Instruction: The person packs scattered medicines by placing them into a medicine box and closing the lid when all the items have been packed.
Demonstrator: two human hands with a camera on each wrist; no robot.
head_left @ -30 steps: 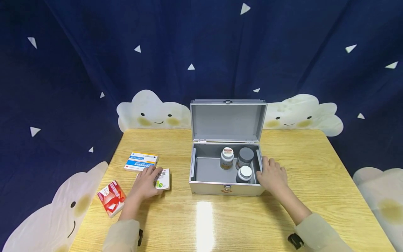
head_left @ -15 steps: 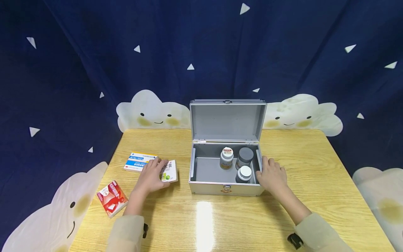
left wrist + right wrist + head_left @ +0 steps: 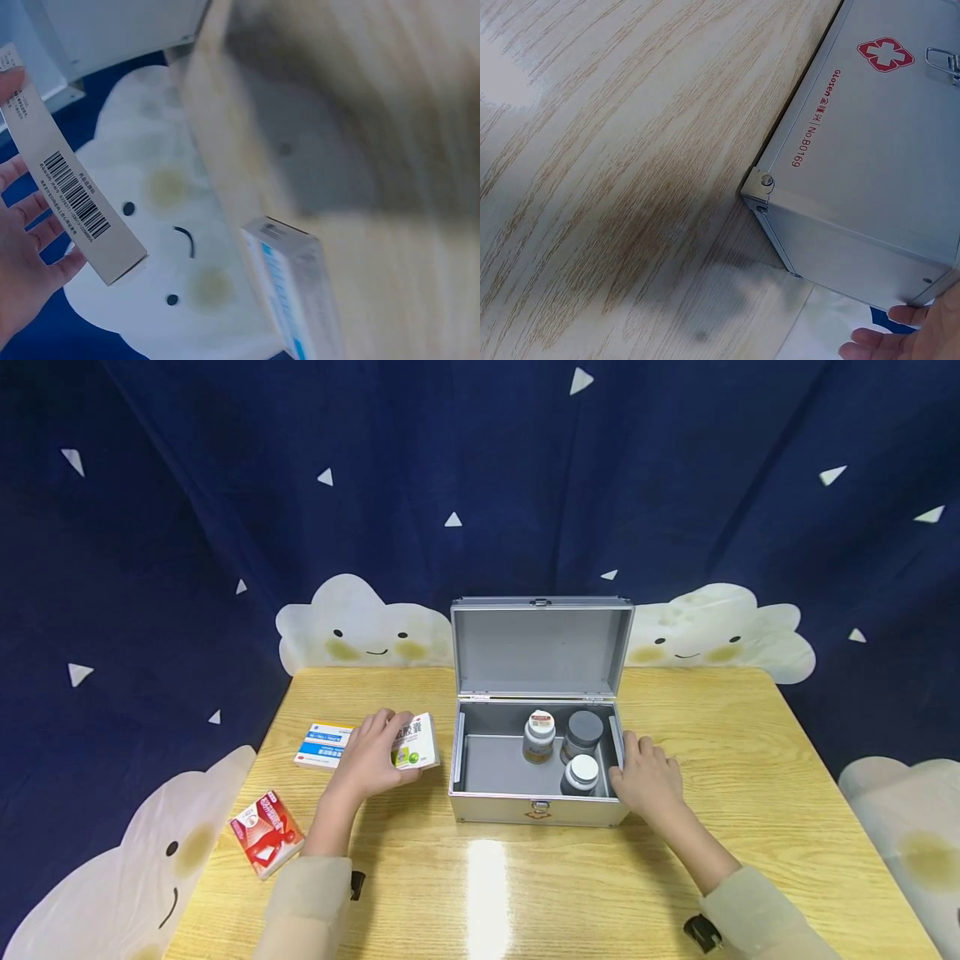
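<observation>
My left hand (image 3: 367, 760) pinches a white medicine box (image 3: 416, 743) with green marks between thumb and fingers, left of the first-aid case. In the left wrist view, the barcode side of this medicine box (image 3: 71, 180) shows, and it appears raised off the table. The aluminium first-aid case (image 3: 487, 808) stands with its lid up. Inside, at the right, stand a white bottle (image 3: 539, 739), a grey-capped bottle (image 3: 583, 735) and a dark bottle with a white cap (image 3: 581, 774). My right hand (image 3: 651, 777) rests on the case's right side, fingers loosely extended outside in the right wrist view.
A blue and white medicine box (image 3: 322, 746) lies behind my left hand, partly covered by it. Nearer the table's left edge lies a red medicine box (image 3: 267, 833). The raised lid (image 3: 536, 647) stands at the back of the wooden table (image 3: 720, 727), before a dark blue curtain.
My left hand has carried the white and green medicine box up and right, toward the case. The right hand, the case and the bottles have stayed put.
</observation>
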